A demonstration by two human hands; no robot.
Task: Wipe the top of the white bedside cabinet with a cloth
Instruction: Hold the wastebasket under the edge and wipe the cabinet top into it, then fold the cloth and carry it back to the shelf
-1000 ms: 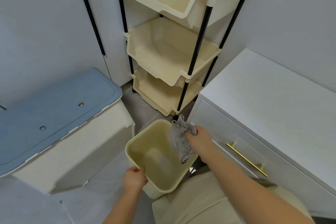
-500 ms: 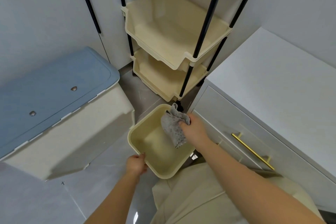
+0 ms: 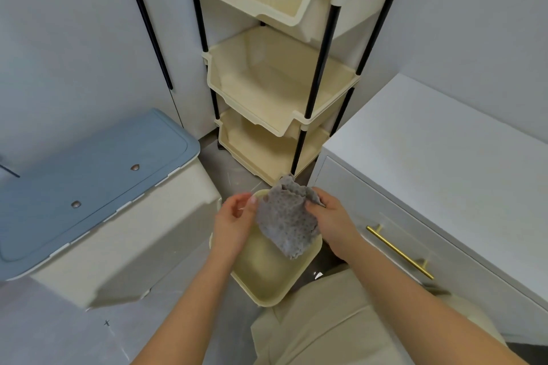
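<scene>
Cloth [image 3: 286,221] now between both hands above the cream bin [image 3: 267,281].
Left hand [image 3: 234,224] has let go of the bin's rim, fingers loosely spread beside the cloth; right hand [image 3: 329,222] still pinches it, left of the white cabinet [image 3: 439,157].

No text, label, brand or number is readable; only a small x-shaped mark on the floor [image 3: 107,323].
</scene>
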